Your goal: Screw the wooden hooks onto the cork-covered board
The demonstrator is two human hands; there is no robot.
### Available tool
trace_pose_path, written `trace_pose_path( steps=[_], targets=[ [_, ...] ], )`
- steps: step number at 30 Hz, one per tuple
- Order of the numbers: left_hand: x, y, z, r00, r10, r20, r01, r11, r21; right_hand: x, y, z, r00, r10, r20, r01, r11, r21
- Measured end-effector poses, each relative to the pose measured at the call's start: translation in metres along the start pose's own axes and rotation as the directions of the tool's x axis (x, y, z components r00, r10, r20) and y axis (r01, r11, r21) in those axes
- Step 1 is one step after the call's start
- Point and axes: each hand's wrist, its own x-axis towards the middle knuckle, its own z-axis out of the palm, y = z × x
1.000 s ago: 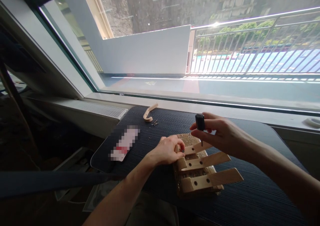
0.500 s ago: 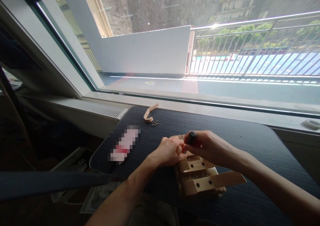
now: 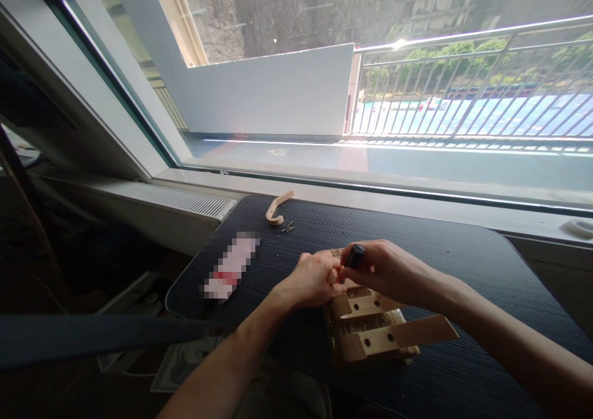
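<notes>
Right hand [image 3: 384, 264] grips a black-handled screwdriver [image 3: 356, 256], apparently for fastening; left hand [image 3: 311, 278] curls, contents hidden; turning next demands straight alignment.

The hook [image 3: 275, 220] and strips [image 3: 421, 331] look like smooth wood. The tool handle [image 3: 355, 256] resembles glossy plastic, the screws [image 3: 288, 228] metal; the tabletop [image 3: 463, 246] is finely ridged.

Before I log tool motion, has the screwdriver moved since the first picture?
Yes: the screwdriver shifted left and down in view, relative to the wooden hook.

free: table [image 3: 445, 240], far right | obstacles: wooden strips [image 3: 424, 331], hook [image 3: 281, 200], screws [image 3: 288, 228]
</notes>
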Motion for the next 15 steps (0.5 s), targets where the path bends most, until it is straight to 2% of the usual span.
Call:
trace_pose_path(
  steps=[6,12,15],
  targets=[
    [-0.001,0.003,-0.002,0.999,0.001,-0.032,0.000,1.000,0.022,0.005,-0.004,-0.004,0.997,-0.063,0.048,0.065,0.997,-0.037],
    [-0.002,0.003,0.000,0.999,-0.038,-0.039,0.041,0.995,0.089,0.012,-0.016,-0.015,0.981,-0.097,0.166,0.110,0.991,-0.072],
    [-0.002,0.003,0.000,0.999,-0.021,-0.050,0.025,0.997,0.076,0.014,-0.018,-0.021,0.969,-0.101,0.226,0.117,0.991,-0.062]
  ],
)
